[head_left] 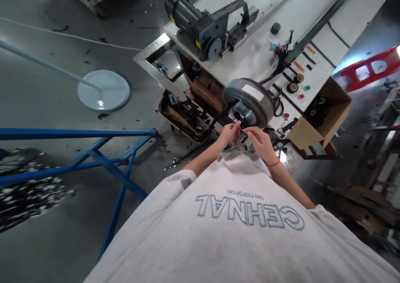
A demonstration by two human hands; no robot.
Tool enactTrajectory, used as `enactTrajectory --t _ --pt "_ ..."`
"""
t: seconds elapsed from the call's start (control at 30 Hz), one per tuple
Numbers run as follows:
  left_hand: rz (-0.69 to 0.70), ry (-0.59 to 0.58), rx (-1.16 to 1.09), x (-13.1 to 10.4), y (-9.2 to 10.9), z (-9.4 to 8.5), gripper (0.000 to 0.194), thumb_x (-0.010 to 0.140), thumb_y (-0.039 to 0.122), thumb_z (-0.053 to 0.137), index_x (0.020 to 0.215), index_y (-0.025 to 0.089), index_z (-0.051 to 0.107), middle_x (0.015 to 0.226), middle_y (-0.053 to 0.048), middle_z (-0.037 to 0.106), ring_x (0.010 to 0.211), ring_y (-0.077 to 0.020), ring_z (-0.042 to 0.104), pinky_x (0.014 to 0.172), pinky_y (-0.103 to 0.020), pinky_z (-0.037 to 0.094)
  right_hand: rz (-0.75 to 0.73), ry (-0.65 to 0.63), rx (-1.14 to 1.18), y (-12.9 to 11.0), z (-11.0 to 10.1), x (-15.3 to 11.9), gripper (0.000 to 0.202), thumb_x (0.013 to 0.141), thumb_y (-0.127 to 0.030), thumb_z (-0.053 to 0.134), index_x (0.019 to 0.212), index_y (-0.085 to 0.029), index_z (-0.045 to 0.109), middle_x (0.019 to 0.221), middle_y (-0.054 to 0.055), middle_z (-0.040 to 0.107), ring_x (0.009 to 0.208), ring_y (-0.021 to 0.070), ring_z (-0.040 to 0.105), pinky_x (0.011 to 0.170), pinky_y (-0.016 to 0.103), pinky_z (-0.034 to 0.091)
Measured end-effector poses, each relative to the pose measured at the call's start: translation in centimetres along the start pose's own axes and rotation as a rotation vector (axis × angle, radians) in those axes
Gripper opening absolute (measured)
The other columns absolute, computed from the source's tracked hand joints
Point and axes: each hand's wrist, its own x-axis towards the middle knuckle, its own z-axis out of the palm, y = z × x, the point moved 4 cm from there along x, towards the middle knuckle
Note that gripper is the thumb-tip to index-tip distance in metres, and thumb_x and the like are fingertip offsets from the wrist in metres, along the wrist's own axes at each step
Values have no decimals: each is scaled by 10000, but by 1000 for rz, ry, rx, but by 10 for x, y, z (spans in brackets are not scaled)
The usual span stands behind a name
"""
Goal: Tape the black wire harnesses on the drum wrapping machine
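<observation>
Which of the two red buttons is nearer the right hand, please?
The lower red button; the other red one, farther from the right hand, sits beside the green button.

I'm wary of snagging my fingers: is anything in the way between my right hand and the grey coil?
Nothing visible stands between your right hand and the grey coil; the coil's near edge shows just beyond the fingers. Whether they touch, this one view does not settle.
</observation>
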Motion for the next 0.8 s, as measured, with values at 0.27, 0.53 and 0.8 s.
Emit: enactTrajectory --t 0.27,0.53,0.8 --pt "21 37 -30 -3 6 -9 328 749 386 824 705 147 604 670 8 632 655 -92 592 688 -223 456 -19 -18 -3 2 3 -5 276 972 -395 490 1003 -198 682 1020 78 703 929 195 659 863 333 510" --pt "-85 -27 -146 3 9 -13 292 742 322 813 727 152 576 647 18 601 632 -90 592 707 -228 477 -203 -2 -398 4 34 36 464 929 -162 405 1362 -169 571 1474 126 512 1402 262 422 1170 470 359" --pt "418 -62 884 -19 76 -24 80 844 261 640 807 190 635 926 -98 671 1047 -275 607 980 -360 428 -177 -95 -619 37 54 31 763 785 -84 510 1537 -132 389 1618 109 322 1463 344 312 1173 546 346"
